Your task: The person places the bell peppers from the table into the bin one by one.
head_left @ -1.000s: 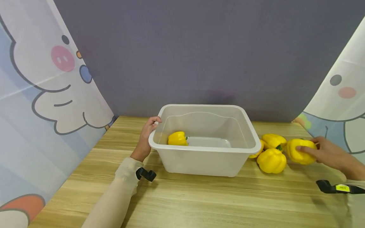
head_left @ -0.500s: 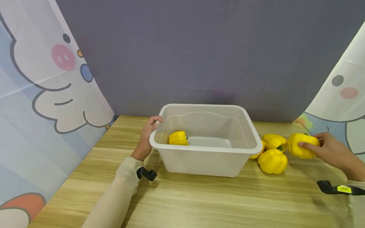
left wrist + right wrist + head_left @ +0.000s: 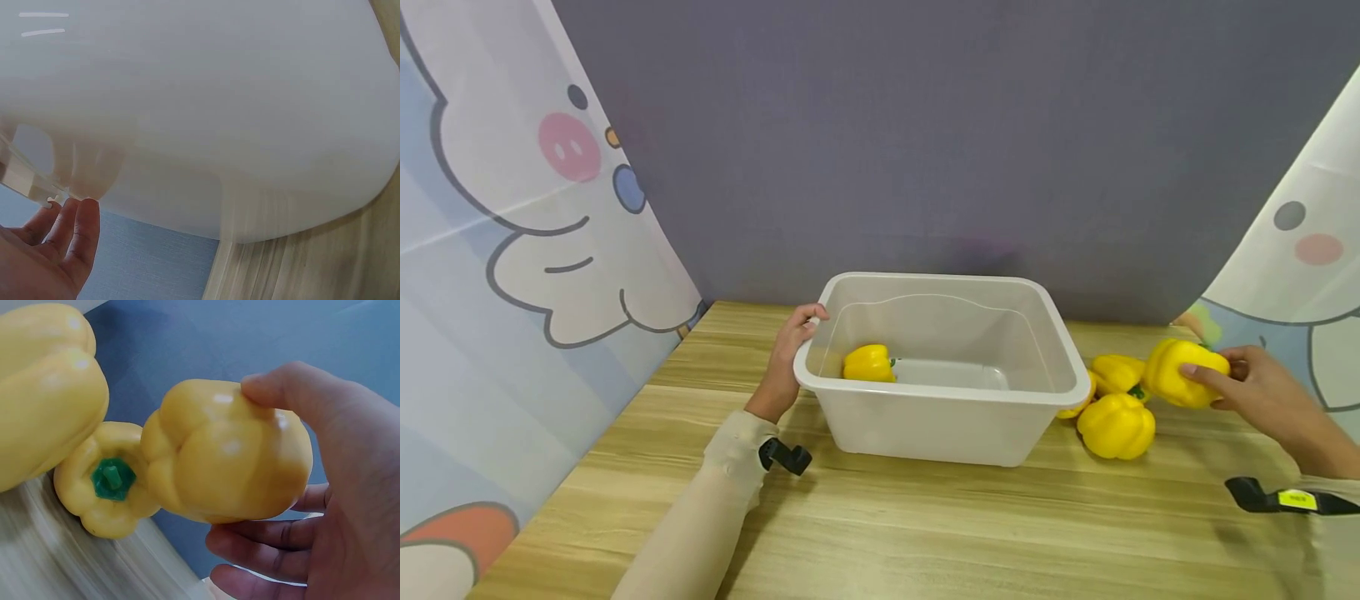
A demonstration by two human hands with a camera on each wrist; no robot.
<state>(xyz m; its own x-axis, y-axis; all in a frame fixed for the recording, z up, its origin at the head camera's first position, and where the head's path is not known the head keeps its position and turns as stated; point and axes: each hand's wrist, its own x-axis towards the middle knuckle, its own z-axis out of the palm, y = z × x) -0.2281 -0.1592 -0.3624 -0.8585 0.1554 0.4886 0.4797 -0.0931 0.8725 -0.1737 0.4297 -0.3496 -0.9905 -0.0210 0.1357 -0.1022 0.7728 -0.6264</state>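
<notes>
My right hand [image 3: 1262, 392] grips a yellow bell pepper [image 3: 1182, 372] between thumb and fingers, held above the table beside the other peppers. In the right wrist view the held pepper [image 3: 231, 456] overlaps another pepper [image 3: 106, 487] with a green stem. My left hand [image 3: 790, 354] holds the left rim of a whitish plastic bin [image 3: 925, 425], its fingertips curled over the edge. The left wrist view shows the fingers [image 3: 81, 231] at the bin's rim. One yellow bell pepper [image 3: 868, 364] lies inside the bin at the left.
Right of the bin, several yellow bell peppers [image 3: 1116, 427] lie close together on the wooden table [image 3: 925, 533]. A grey panel [image 3: 940, 150] stands behind the table. Cartoon-printed sheets [image 3: 490, 267] hang at both sides.
My right hand has lifted its bell pepper off the table and moved it slightly left, over the neighbouring peppers. The left hand and the bin have stayed in place.
</notes>
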